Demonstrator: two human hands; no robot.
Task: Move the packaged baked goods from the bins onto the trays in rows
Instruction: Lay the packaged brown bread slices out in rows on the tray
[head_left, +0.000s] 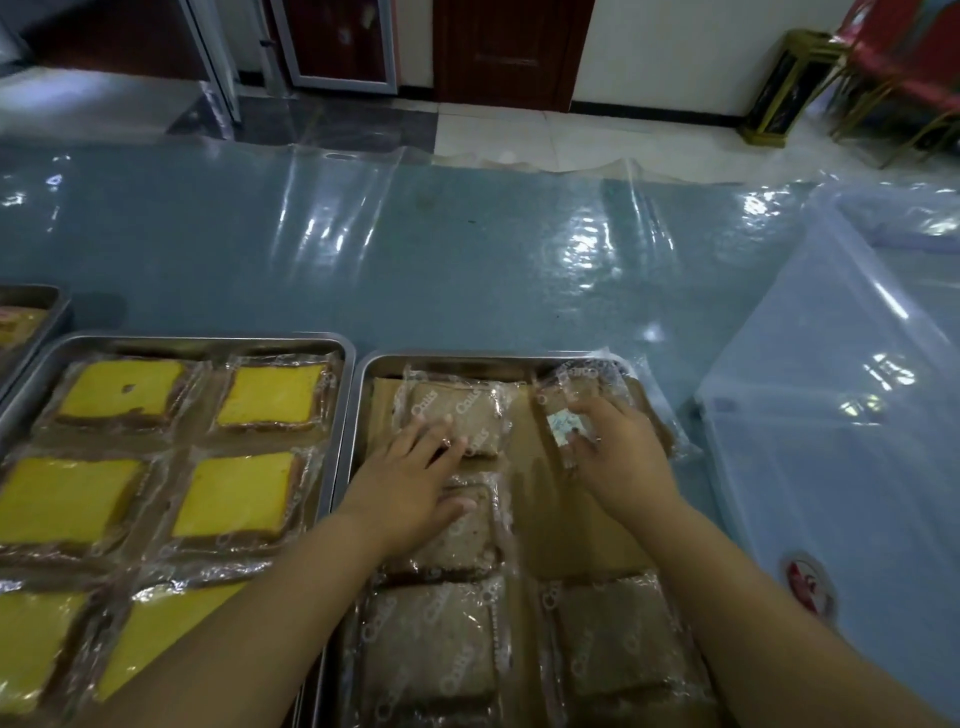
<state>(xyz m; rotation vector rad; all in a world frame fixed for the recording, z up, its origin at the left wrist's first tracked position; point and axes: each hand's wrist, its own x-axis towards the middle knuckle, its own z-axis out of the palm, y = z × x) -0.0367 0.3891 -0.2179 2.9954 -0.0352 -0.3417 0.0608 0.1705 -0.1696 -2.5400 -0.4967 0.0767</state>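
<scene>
I see the left tray (78, 345) full, the right tray (363, 384) part-filled, my left hand (410, 478) spread flat, my right hand (618, 462) pinching a packet (582, 395).

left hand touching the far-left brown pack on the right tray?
Touching. Head view: left hand lies flat with its fingers pressed on the pack, no gap visible.

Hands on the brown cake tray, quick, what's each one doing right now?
Left hand: open, flat, fingers resting on the far-left wrapped brown cake, gripping nothing.
Right hand: fingers closed on the far-right wrapped brown cake, setting it on the tray.
</scene>
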